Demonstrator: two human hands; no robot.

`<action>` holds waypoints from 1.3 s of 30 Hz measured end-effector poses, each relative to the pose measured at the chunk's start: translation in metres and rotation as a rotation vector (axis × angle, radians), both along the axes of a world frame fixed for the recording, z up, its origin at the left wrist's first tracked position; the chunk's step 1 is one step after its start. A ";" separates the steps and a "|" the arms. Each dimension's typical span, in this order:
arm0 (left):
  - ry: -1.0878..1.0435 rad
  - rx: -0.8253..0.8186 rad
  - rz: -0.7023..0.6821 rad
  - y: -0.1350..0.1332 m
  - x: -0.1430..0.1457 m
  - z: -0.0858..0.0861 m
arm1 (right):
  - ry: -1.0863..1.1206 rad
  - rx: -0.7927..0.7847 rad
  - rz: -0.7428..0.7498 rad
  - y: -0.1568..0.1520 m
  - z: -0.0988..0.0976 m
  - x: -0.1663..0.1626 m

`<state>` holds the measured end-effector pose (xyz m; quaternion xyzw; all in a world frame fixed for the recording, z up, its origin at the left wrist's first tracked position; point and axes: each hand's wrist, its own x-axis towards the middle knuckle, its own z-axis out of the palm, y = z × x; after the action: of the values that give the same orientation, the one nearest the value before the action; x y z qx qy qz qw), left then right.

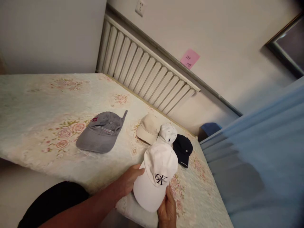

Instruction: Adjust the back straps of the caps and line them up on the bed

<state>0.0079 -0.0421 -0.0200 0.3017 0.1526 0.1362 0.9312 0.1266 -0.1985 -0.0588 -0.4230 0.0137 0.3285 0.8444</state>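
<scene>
Both of my hands hold a white baseball cap [155,177] with a black letter logo, low over the near edge of a floral-covered bed [35,104]. My left hand [129,180] grips the cap's left side, thumb on top. My right hand [167,209] grips the brim from below right. Beyond it lie a grey cap [101,131], a beige cap [148,128], a white dotted cap [167,133] and a dark navy cap [183,148].
A white radiator [144,69] runs along the wall behind the bed, with a pink note [189,59] stuck above it. A blue curtain [261,158] hangs at the right. A dark round object [54,199] sits at the lower left.
</scene>
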 end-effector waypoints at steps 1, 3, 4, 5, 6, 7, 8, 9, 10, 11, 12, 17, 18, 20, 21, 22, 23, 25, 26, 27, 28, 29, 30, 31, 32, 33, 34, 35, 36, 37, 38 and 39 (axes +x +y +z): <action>-0.003 0.001 0.000 0.000 0.000 0.000 | 0.006 0.000 0.003 0.000 -0.001 0.001; 0.000 0.001 0.003 0.000 0.000 0.000 | 0.019 -0.002 -0.004 -0.001 -0.003 0.002; 0.005 -0.001 0.005 0.000 0.000 0.000 | 0.023 -0.006 -0.013 -0.002 -0.004 0.003; 0.013 -0.003 0.006 0.000 0.000 0.000 | 0.027 -0.013 -0.024 -0.002 -0.005 0.004; 0.021 -0.001 0.007 0.001 0.000 0.000 | 0.027 -0.019 -0.031 -0.002 -0.006 0.005; 0.025 0.002 0.006 0.001 0.000 0.000 | 0.021 -0.021 -0.032 -0.003 -0.007 0.006; 0.028 0.006 0.005 0.001 0.000 0.000 | 0.012 -0.023 -0.024 -0.003 -0.008 0.006; 0.030 0.009 0.004 0.001 0.000 0.000 | 0.000 -0.023 -0.012 -0.003 -0.008 0.006; 0.033 0.010 0.003 0.001 0.000 0.000 | -0.013 -0.022 0.002 -0.003 -0.009 0.006; 0.032 0.011 0.002 0.001 -0.001 0.000 | -0.023 -0.021 0.011 -0.003 -0.009 0.006; 0.027 0.012 0.000 0.001 -0.001 0.000 | -0.027 -0.023 0.013 -0.004 -0.010 0.007; -0.009 0.018 -0.010 0.001 0.000 -0.002 | -0.034 -0.047 -0.019 -0.005 -0.014 0.009; -0.005 0.017 -0.011 0.001 0.000 -0.002 | -0.042 -0.046 -0.012 -0.005 -0.014 0.010; 0.005 0.015 -0.014 0.002 0.000 -0.003 | -0.034 -0.032 -0.006 -0.006 -0.015 0.010; 0.008 0.015 -0.019 0.002 0.000 -0.004 | -0.017 -0.022 -0.010 -0.006 -0.014 0.010; 0.008 0.016 -0.023 0.002 0.001 -0.004 | 0.002 -0.014 -0.019 -0.005 -0.014 0.009; 0.005 0.018 -0.028 0.003 0.001 -0.005 | 0.017 -0.011 -0.026 -0.005 -0.014 0.009; 0.008 0.025 -0.029 0.003 0.001 -0.006 | 0.025 -0.015 -0.030 -0.005 -0.013 0.009; 0.012 0.030 -0.030 0.003 0.001 -0.006 | 0.022 -0.019 -0.026 -0.005 -0.013 0.009; 0.018 0.034 -0.032 0.003 0.001 -0.007 | 0.019 -0.022 -0.019 -0.006 -0.013 0.009; 0.026 0.037 -0.035 0.003 0.001 -0.006 | 0.021 -0.021 -0.013 -0.006 -0.013 0.009; 0.034 0.038 -0.038 0.003 0.001 -0.006 | 0.030 -0.016 -0.011 -0.006 -0.013 0.009; 0.038 0.040 -0.039 0.003 0.001 -0.006 | 0.043 -0.010 -0.010 -0.006 -0.013 0.010; 0.042 0.041 -0.040 0.003 0.001 -0.005 | 0.058 -0.004 -0.011 -0.006 -0.013 0.010; 0.047 0.041 -0.040 0.003 0.000 -0.005 | 0.072 0.002 -0.011 -0.006 -0.013 0.010; 0.050 0.042 -0.039 0.003 0.000 -0.004 | 0.084 0.005 -0.009 -0.006 -0.012 0.010; 0.054 0.044 -0.041 0.003 0.000 -0.004 | 0.092 0.003 -0.008 -0.006 -0.012 0.010; 0.058 0.045 -0.047 0.003 0.000 -0.004 | 0.093 0.000 -0.004 -0.005 -0.011 0.010; 0.060 0.047 -0.052 0.003 0.000 -0.004 | 0.091 -0.002 0.000 -0.005 -0.010 0.009; 0.062 0.047 -0.056 0.003 0.000 -0.004 | 0.087 -0.003 0.003 -0.005 -0.009 0.009; 0.063 0.046 -0.056 0.003 0.000 -0.004 | 0.086 -0.003 0.007 -0.005 -0.008 0.009; 0.067 0.042 -0.055 0.003 0.000 -0.005 | 0.087 -0.002 0.009 -0.005 -0.007 0.008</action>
<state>0.0076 -0.0388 -0.0247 0.3296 0.1723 0.1037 0.9224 0.1347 -0.2031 -0.0659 -0.4092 0.0487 0.3505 0.8410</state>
